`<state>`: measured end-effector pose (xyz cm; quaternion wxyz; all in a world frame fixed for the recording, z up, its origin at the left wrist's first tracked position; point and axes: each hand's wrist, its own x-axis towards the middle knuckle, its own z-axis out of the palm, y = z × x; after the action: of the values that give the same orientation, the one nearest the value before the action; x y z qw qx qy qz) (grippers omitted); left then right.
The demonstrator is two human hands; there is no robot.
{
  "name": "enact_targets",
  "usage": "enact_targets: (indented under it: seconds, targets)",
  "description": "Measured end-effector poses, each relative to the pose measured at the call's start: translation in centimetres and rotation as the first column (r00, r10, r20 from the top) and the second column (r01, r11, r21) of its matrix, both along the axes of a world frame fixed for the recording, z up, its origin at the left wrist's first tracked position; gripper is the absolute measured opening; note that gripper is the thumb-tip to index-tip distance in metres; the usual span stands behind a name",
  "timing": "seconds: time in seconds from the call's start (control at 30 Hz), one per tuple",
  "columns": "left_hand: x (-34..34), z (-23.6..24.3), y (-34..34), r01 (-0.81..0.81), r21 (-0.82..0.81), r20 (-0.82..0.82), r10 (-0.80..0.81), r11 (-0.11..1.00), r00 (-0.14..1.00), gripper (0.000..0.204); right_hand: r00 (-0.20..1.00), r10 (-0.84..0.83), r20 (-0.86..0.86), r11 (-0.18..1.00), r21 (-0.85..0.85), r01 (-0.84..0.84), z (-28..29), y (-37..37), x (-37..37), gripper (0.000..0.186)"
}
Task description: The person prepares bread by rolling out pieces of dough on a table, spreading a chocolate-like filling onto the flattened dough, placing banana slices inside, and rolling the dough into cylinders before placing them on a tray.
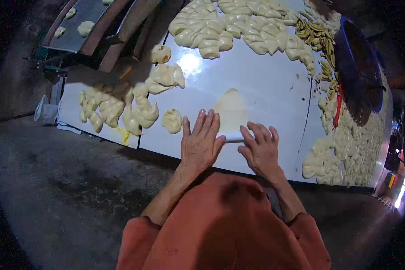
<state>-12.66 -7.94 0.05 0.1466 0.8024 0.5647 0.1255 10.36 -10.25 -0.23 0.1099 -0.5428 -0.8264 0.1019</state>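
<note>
A thin, pale sheet of dough (231, 107) lies on the white tabletop in front of me, narrowing to a rounded far end. Across its near edge is a short white rod that looks like a rolling pin (232, 136). My left hand (198, 145) lies flat at the rod's left end, fingers stretched forward and thumb at the rod. At the other end, my right hand (262, 150) rests with spread, slightly bent fingers; its fingertips touch the rod. Both ends of the rod are hidden by my hands. Just left of my left hand sits a small round dough lump (172, 121).
More dough lumps (141, 110) lie to the left, near a yellow smear (124, 135). Overlapping dough pieces (256, 33) cover the far side. On the right are yellowish strips (317, 35), a blue-rimmed tub (342, 49), a red-handled tool (338, 108) and many dough pieces (346, 157).
</note>
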Motion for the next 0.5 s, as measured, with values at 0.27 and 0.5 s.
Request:
enact_targets:
  seconds: [0.27, 0.5]
  targets:
    - [0.2, 1.3, -1.2, -0.051, 0.171, -0.071, 0.063, 0.984, 0.995, 0.069, 0.989, 0.069, -0.133, 0.996, 0.064, -0.061, 2.5, 2.7, 1.0, 0.052]
    - [0.5, -0.6, 6.2, -0.174, 0.071, -0.139, 0.182, 0.982, 0.973, 0.068, 0.985, -0.158, 0.068, 0.986, -0.033, 0.161, 0.5, 8.2, -1.1, 0.061]
